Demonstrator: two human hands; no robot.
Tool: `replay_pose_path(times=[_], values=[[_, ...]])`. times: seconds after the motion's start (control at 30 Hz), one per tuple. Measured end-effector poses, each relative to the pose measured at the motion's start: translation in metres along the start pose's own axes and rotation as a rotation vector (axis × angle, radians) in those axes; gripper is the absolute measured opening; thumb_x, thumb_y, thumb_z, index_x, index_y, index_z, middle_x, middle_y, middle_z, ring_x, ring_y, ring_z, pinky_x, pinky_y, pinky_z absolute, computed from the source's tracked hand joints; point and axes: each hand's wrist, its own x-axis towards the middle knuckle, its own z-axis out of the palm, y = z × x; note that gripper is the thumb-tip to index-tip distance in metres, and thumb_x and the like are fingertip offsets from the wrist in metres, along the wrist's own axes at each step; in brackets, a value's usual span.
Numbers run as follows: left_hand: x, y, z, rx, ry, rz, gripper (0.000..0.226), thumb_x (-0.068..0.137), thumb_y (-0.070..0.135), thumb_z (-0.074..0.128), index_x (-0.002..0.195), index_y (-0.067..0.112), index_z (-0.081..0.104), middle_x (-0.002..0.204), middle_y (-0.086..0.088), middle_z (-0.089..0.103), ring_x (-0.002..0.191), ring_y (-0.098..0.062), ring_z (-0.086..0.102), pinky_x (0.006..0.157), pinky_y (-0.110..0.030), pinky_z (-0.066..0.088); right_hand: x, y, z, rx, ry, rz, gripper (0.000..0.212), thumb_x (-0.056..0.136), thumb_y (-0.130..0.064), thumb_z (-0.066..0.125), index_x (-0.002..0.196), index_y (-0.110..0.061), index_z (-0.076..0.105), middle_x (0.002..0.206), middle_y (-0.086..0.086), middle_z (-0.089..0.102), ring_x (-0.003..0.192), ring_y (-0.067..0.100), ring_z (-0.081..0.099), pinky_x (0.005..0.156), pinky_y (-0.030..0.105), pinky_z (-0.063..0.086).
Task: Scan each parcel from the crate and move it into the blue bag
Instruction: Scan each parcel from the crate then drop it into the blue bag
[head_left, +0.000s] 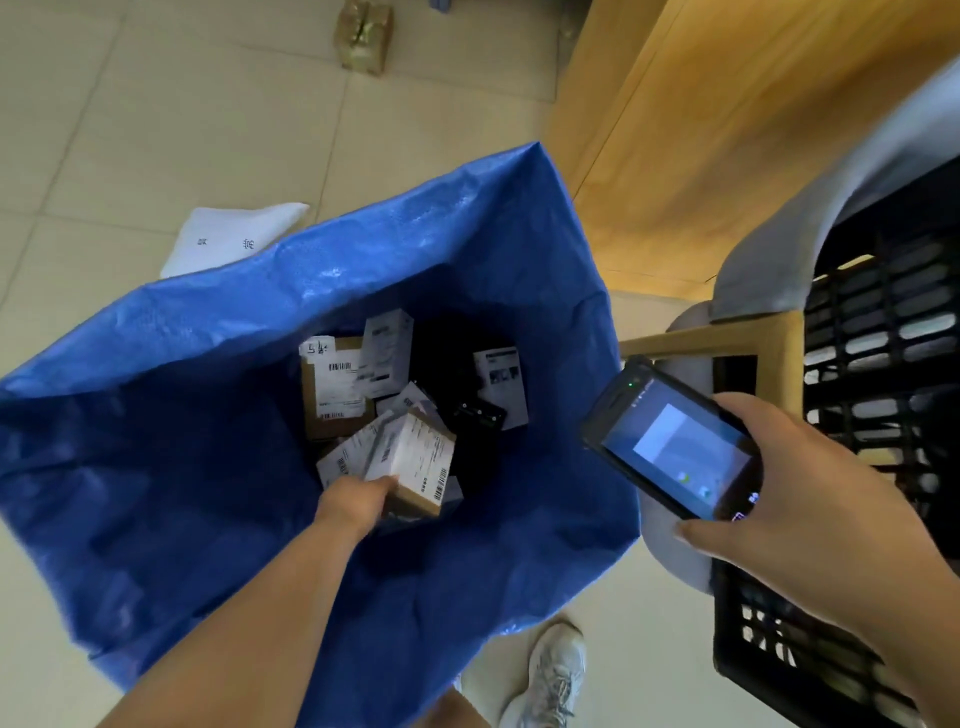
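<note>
In the middle of the frame, the left hand (358, 501) is gripping a small label-covered parcel (415, 457) by its near end, low inside the open blue bag (182, 364). Its fingers are mostly hidden behind the box, so they are probably curling round it. Other parcels (337, 384) are lying on the bag's bottom just above it. At right, the right hand (810, 499) is clasping a lit handheld scanner (675, 441) beside the black crate (883, 364) at the right edge. A white soft package (234, 239) is lying on the floor at upper left.
</note>
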Motion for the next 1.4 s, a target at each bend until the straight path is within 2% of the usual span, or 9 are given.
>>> replay_pose_path(times=[0.2,0.33,0.53,0.67,0.77,0.87,1.03,1.2,1.4], values=[[-0.031,-0.011,-0.008,0.153,-0.043,0.014,0.037,0.088,0.031,0.06,0.113,0.003,0.061,0.11,-0.017,0.064,0.094,-0.029,0.058,0.072,-0.028,0.041,-0.018,-0.002,-0.013,0.007,-0.03,-0.005,0.093,0.05,-0.05,0.081,0.124,-0.04,0.026,0.098,-0.017,0.046,0.084,0.011,0.051,0.069,0.032,0.044],[-0.075,0.0,-0.026,0.255,-0.043,0.088,0.016,0.088,0.027,0.058,0.086,0.011,0.059,0.086,-0.008,0.06,0.078,-0.022,0.053,0.067,-0.028,0.04,-0.036,-0.003,-0.039,0.015,-0.03,-0.008,0.094,0.053,-0.051,0.079,0.13,-0.037,0.028,0.1,-0.016,0.045,0.084,0.013,0.051,0.07,0.031,0.042],[-0.163,0.042,-0.054,0.327,-0.069,0.235,0.036,0.092,0.034,0.057,0.065,0.012,0.045,0.069,-0.006,0.053,0.066,-0.021,0.049,0.06,-0.029,0.037,-0.071,0.005,-0.086,0.059,-0.005,-0.029,0.095,0.053,-0.05,0.078,0.131,-0.037,0.026,0.103,-0.014,0.049,0.088,0.013,0.051,0.072,0.033,0.046],[-0.22,0.071,-0.066,0.37,-0.068,0.367,0.032,0.092,0.036,0.055,0.087,0.006,0.061,0.09,-0.012,0.064,0.086,-0.025,0.058,0.08,-0.037,0.046,-0.099,0.02,-0.111,0.104,0.039,-0.011,0.092,0.053,-0.05,0.076,0.129,-0.036,0.027,0.106,-0.014,0.05,0.091,0.012,0.052,0.073,0.033,0.047],[-0.255,0.091,-0.067,0.404,-0.043,0.489,0.034,0.092,0.037,0.055,0.072,0.009,0.052,0.072,-0.006,0.055,0.072,-0.021,0.052,0.069,-0.034,0.04,-0.12,0.035,-0.123,0.141,0.068,0.028,0.089,0.053,-0.052,0.074,0.126,-0.037,0.025,0.102,-0.015,0.046,0.088,0.01,0.047,0.072,0.033,0.045],[-0.282,0.107,-0.062,0.408,-0.05,0.582,0.031,0.091,0.041,0.055,0.077,0.014,0.05,0.072,0.002,0.054,0.071,-0.014,0.051,0.064,-0.028,0.036,-0.141,0.054,-0.13,0.196,0.111,0.081,0.089,0.052,-0.057,0.073,0.126,-0.035,0.028,0.102,-0.014,0.047,0.088,0.012,0.05,0.071,0.033,0.045],[-0.32,0.131,-0.038,0.471,-0.093,0.719,0.026,0.09,0.047,0.055,0.098,0.023,0.055,0.09,0.012,0.057,0.093,-0.014,0.055,0.071,-0.026,0.036,-0.175,0.095,-0.132,0.266,0.13,0.19,0.09,0.053,-0.051,0.075,0.129,-0.036,0.029,0.11,-0.011,0.052,0.089,0.014,0.052,0.07,0.032,0.046],[-0.356,0.16,0.018,0.488,-0.152,0.802,0.025,0.089,0.041,0.06,0.104,0.022,0.059,0.098,0.01,0.061,0.092,-0.008,0.055,0.075,-0.024,0.037,-0.203,0.158,-0.128,0.299,0.123,0.334,0.099,0.055,-0.053,0.074,0.137,-0.034,0.023,0.116,-0.01,0.051,0.091,0.016,0.054,0.067,0.03,0.045],[-0.392,0.212,0.111,0.532,-0.244,0.862,0.022,0.088,0.041,0.062,0.101,0.024,0.062,0.096,0.013,0.061,0.093,-0.005,0.057,0.069,-0.017,0.039,-0.208,0.256,-0.126,0.343,0.109,0.445,0.1,0.053,-0.055,0.074,0.138,-0.034,0.025,0.101,-0.013,0.046,0.08,0.014,0.052,0.064,0.031,0.051]])
